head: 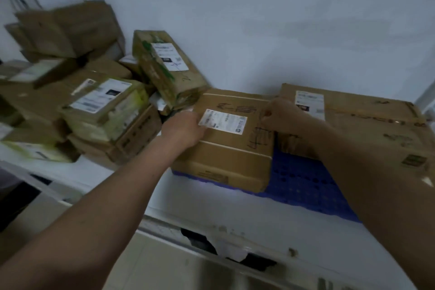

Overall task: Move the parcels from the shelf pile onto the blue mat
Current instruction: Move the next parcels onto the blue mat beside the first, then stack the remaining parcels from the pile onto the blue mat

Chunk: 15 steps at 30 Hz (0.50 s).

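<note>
Nearest the camera, two bare forearms reach up and away over the white front edge of the shelf [211, 200]; beyond that edge lies the blue mat [303, 186], its perforated surface showing between and in front of two cartons. The left hand [186, 128] rests against the left side of the middle parcel [228, 146], fingers curled round its upper left edge beside the white label [223, 121]; the right hand [282, 115] sits at the parcel's far right corner, fingers curled in, seemingly pinching that edge, though blur keeps the contact from being certain. This parcel already lies on the mat, its long axis running from near to far, slightly skewed; just to its right lies a large flat parcel [367, 129], also on the mat, the two nearly touching. Both hands flank the middle parcel, so it looks like the step in hand is squaring it or letting it go. The coming move turns on what lies left: the shelf pile [77, 92] sits to the left of the hands, beside the mat, and the left hand is clearly the nearer; closest is a tilted carton with green tape [164, 66], leaning with its long axis running away and up toward the white wall [259, 30].
</note>
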Available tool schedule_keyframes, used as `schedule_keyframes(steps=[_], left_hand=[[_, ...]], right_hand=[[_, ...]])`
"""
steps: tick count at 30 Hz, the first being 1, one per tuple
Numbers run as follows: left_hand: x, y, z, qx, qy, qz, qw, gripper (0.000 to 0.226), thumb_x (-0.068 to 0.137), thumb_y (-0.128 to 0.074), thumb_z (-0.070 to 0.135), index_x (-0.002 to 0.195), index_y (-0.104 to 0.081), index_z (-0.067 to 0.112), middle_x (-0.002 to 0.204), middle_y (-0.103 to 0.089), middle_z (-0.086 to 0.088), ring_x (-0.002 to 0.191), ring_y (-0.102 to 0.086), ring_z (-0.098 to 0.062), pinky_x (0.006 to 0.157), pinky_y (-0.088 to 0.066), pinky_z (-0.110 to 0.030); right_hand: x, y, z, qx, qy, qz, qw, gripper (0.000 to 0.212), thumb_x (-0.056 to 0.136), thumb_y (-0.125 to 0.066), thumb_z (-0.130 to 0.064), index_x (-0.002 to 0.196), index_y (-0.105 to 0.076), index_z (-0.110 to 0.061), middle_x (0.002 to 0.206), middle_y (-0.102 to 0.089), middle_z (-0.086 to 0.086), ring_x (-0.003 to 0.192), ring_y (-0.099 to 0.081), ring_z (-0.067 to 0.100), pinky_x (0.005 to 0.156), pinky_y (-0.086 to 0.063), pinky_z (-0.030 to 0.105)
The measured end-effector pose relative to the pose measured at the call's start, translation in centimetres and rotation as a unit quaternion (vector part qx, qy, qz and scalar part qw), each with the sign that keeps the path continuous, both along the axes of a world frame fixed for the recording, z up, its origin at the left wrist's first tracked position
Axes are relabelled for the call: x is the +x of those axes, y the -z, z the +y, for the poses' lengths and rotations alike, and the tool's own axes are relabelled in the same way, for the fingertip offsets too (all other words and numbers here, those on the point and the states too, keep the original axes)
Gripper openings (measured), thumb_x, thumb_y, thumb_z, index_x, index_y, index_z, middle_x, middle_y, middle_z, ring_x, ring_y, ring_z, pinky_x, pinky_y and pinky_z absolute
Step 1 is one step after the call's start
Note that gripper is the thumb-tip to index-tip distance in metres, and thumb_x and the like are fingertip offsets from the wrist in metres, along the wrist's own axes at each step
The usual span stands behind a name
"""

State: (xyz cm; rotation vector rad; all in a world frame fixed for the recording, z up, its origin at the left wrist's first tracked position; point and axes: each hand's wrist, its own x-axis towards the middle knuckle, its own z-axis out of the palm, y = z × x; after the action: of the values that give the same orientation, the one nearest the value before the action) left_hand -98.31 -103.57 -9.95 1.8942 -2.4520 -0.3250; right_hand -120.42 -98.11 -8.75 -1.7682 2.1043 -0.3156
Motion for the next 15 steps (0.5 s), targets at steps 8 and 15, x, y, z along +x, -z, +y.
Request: schedule_keyframes(steps=[8,15], left_hand=[[11.1,-0.1,-0.4,0.006,0.026,0.014,1.0,0.041,0.097,-0.046,0.042,0.124,-0.061,0.015,0.126,-0.06,-0.006,0.113,-0.057,-0.025,0.088,-0.046,-0.033],[17.6,-0.3,-0.4,0.011,0.076,0.019,0.997,0.04,0.098,-0.044,0.037,0.129,-0.054,0.014,0.13,-0.055,-0.007,0.115,-0.055,-0.025,0.085,-0.044,-0.031]], right_hand=[[12.5,1.0,-2.7,0.031,-0.021,0.005,0.999,0.026,0.095,-0.053,-0.015,0.114,-0.064,-0.001,0.116,-0.062,0.01,0.089,-0.061,0.016,0.07,-0.046,0.012],[20.7,1.5,-3.3,-0.025,-0.033,-0.003,0.999,0.014,0.093,-0.051,-0.013,0.088,-0.062,-0.008,0.087,-0.059,0.008,0.081,-0.056,0.021,0.057,-0.036,0.018]])
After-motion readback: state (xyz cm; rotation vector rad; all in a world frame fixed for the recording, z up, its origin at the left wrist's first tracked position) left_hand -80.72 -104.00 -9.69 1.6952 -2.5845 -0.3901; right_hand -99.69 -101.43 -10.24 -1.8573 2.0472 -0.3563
